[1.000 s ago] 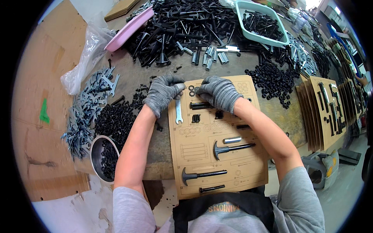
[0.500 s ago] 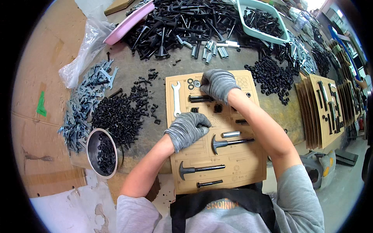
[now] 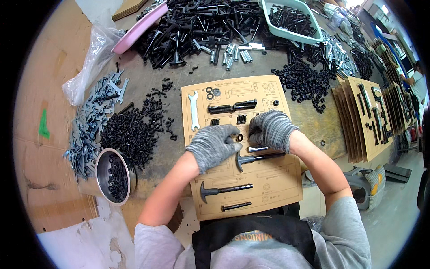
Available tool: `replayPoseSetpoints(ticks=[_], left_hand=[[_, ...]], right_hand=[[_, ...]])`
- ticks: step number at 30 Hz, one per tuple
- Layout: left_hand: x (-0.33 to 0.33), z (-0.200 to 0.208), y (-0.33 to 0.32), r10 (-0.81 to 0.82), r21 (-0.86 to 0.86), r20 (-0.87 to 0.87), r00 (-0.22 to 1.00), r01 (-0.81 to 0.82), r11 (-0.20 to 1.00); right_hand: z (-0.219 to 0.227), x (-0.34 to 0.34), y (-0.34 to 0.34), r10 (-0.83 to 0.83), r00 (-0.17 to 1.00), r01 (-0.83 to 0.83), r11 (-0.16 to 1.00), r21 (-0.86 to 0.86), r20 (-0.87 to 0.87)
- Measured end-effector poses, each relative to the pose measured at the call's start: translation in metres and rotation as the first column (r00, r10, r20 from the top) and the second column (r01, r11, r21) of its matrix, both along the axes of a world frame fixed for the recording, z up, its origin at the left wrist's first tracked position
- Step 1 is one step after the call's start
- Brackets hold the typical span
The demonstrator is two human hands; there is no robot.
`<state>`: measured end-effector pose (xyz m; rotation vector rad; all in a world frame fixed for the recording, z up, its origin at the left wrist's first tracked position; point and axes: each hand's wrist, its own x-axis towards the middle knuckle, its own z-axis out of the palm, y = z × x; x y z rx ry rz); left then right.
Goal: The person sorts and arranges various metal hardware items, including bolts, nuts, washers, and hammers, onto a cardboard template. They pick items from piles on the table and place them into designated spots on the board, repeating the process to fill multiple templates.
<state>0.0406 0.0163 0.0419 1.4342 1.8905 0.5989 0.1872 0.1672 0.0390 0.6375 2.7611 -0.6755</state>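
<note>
A brown cardboard card with printed outlines lies in front of me, parts set along it. My left hand, in a grey knit glove, rests on its middle with fingers curled; a small black nut shows at the fingertips. Beside it my right hand, gloved alike, has its fingers bent together, and what they hold is hidden. Partly under that hand is a silver sleeve, above a black T-shaped screw. Also on the card are an open-end wrench, black bolts, short screws and another T-shaped screw.
Piles of black screws, wrenches and black nuts surround the card. A metal bowl stands at the left edge. Behind are a pink tray and a mint-green basket. Filled cards stand upright at right.
My right hand has come down from the card's top to its middle, uncovering the washers and bolts there. My left hand has shifted slightly right over the card, and a black nut now shows beside it.
</note>
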Motion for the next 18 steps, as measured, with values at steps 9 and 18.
replayPoseSetpoints(ticks=[9, 18], left_hand=[[-0.083, -0.012, 0.042, 0.252, 0.253, -0.583, 0.772, -0.122, 0.960], [-0.095, -0.040, 0.059, 0.183, 0.225, -0.629, 0.755, -0.048, 0.973]], right_hand=[[-0.021, -0.082, 0.025, 0.189, 0.926, -0.053, 0.922, 0.384, -0.326], [-0.025, -0.083, 0.033, 0.126, 0.915, -0.055, 0.980, 0.192, -0.382]])
